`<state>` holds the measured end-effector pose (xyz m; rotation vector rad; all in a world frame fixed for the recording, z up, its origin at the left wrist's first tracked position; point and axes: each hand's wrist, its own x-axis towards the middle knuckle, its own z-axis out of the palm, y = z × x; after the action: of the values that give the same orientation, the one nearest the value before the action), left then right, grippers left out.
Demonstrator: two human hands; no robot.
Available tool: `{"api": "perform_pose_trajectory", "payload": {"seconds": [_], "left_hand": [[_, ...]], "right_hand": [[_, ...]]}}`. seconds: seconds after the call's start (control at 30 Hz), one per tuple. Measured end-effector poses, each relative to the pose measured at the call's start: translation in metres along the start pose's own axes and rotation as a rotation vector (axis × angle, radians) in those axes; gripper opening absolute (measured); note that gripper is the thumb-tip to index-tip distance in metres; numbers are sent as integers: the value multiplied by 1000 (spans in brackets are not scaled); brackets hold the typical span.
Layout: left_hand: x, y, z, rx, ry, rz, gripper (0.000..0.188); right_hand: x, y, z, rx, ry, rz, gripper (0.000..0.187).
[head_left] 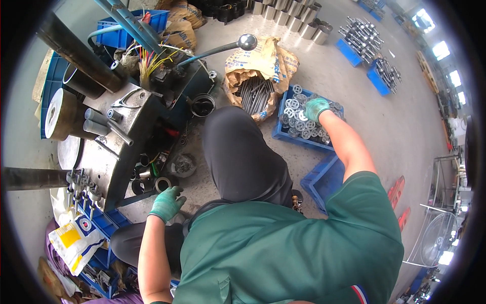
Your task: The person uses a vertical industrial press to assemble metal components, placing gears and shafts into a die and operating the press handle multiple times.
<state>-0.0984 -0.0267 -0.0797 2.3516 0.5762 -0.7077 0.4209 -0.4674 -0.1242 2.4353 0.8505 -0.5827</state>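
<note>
My right hand (pixel 316 108), in a green glove, reaches into a blue bin (pixel 304 144) at the right. Its fingers bend down onto a pile of small spoked metal discs (pixel 306 134). The fingertips are hidden, so I cannot tell whether they grip a disc. My left hand (pixel 168 203), also gloved in green, hangs low beside my knee. Its fingers are apart and appear to hold nothing. Close to its fingertips is a metal ring (pixel 162 184) at the foot of the press.
A steel press table (pixel 109 147) with rods and clamps stands at left; a ball-ended lever (pixel 247 42) juts over the floor. Ahead is a torn paper sack (pixel 257 63) of metal rods. A blue bin (pixel 324 183) lies tilted near my right side. Metal cylinders (pixel 293 23) stand at the back.
</note>
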Motion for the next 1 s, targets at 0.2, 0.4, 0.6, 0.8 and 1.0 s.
{"api": "perform_pose_trajectory", "payload": {"seconds": [0.2,0.4,0.6,0.8,1.0], "left_hand": [[-3,4,0,48,11,7,41],[-6,16,-6,43,-1,22,40],[-8,8,-4,47,46,28,40],[-6,5,2,47,20,76,41],[-16,19,-11,54,26,176,44]], "right_hand": [[-11,6,-2,104,79,103,54],[-11,4,1,134,102,142,58],[-19,22,52,650,177,496,66],[-43,-20,138,1209,656,476,64],[-140,-121,6,2472,83,-137,58]]}}
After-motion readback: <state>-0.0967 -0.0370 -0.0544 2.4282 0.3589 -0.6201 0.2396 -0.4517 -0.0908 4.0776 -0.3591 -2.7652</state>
